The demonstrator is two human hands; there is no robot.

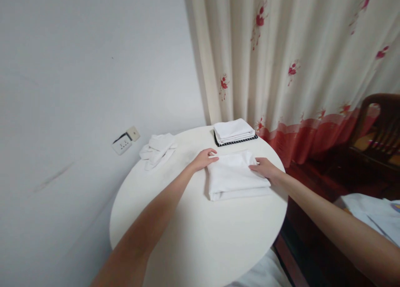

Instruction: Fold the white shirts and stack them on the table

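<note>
A folded white towel [233, 176] lies on the round white table [193, 232], slightly right of its middle. My left hand [204, 158] grips the towel's far left corner, fingers curled on the cloth. My right hand [265, 168] rests at the towel's right edge, its fingers pinching the fabric. Both forearms reach across the table from the near side.
A stack of folded white towels [234, 130] sits on a dark mat [236, 142] at the table's far edge. A crumpled white towel [158, 149] lies at the far left. A wall socket [125, 142], a flowered curtain [296, 61] and a wooden chair [378, 128] surround the table.
</note>
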